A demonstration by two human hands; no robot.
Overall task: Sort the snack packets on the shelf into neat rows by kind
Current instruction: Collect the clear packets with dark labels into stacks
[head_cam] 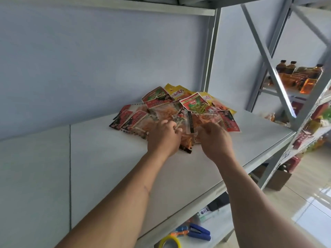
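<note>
**A:** Just right of the frame's centre, on the white shelf board (111,158), you have the snack packets (172,111) in one loose, overlapping heap near the back wall. Red ones fan out to the left, yellow ones sit at the back, and a red-and-green one lies on top.

**B:** And your hands?

**A:** Both reach in from the bottom of the frame, forearms bare. Your left hand (163,138) lies knuckles-up on the near edge of the heap, its fingers curled down into the packets. Your right hand (214,140) is beside it, a little to the right, fingers bent inward over a clear packet with orange contents.

**B:** Are they gripping anything?

**A:** Your left fingertips seem to pinch a packet edge where the two hands meet, but motion blur smears that spot. For your right hand I cannot tell whether it holds a packet or only touches it; the fingertips are hidden behind the back of the hand.

**B:** Anything else hard to read?

**A:** The printing on the packets is too small and blurred. At the right edge, another rack (286,83) holds dark bottles (286,67), partly hidden by its crossed braces. Bottom centre, a lower shelf shows a blue stapler (198,231) and a yellow tape roll (169,241), cut off by the frame.
</note>
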